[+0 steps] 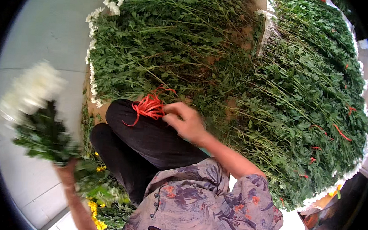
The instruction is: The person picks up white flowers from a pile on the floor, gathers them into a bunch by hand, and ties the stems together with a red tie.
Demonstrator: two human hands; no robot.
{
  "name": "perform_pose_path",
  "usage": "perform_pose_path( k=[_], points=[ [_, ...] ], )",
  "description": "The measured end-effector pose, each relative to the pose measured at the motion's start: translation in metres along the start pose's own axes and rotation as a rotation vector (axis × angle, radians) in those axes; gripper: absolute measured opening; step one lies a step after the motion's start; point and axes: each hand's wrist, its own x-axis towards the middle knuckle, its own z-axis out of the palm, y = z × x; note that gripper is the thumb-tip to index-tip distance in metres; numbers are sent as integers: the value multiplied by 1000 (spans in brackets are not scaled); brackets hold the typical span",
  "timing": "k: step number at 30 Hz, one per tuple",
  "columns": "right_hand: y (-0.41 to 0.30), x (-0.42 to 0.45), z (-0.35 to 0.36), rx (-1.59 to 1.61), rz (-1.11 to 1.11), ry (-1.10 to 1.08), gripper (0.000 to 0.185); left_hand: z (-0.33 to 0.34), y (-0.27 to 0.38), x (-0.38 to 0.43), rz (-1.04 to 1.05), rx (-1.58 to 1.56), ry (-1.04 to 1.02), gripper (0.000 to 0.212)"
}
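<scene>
My left hand (pixel 67 165) is out to the left, gripping a bunch of white chrysanthemums (pixel 32 91) by its leafy stems. The flower heads point up and away from me and are blurred. A tangle of red plastic ties (pixel 150 105) lies over my knee, on black trousers (pixel 157 145). At the right edge of that tangle, the thumb and forefinger of my right hand (pixel 183 119) pinch at the strands. How many strands are between the fingertips is hidden.
Long-stemmed chrysanthemums (pixel 162 45) lie in a thick layer ahead, white heads along the left edge. Another pile (pixel 312 106), with scattered red ties, spreads to the right. Yellow flowers (pixel 94 213) are by my left side. Pale floor (pixel 50 39) runs along the left.
</scene>
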Motion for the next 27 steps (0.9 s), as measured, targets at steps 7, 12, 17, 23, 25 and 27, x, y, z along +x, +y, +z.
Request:
perform_pose_path(
  k=[7, 12, 17, 23, 25, 27],
  points=[
    [144, -9, -60, -386, 298, 289, 24, -51, 46, -9, -370, -534, -136, 49],
    [112, 66, -25, -595, -66, 186, 35, 3, 64, -19, -479, -688, -238, 54],
    [126, 125, -6, -919, -330, 64, 26, 18, 53, -29, -702, -773, -266, 59],
    [85, 146, -142, -481, 72, 535, 24, -4, 50, -44, -727, -851, -263, 58],
    [73, 136, -239, -634, -67, 991, 25, 9, 52, -36, -676, -910, -388, 57],
    [21, 132, -243, -679, 35, 998, 23, 16, 54, -28, -617, -944, -516, 57]
  ],
)
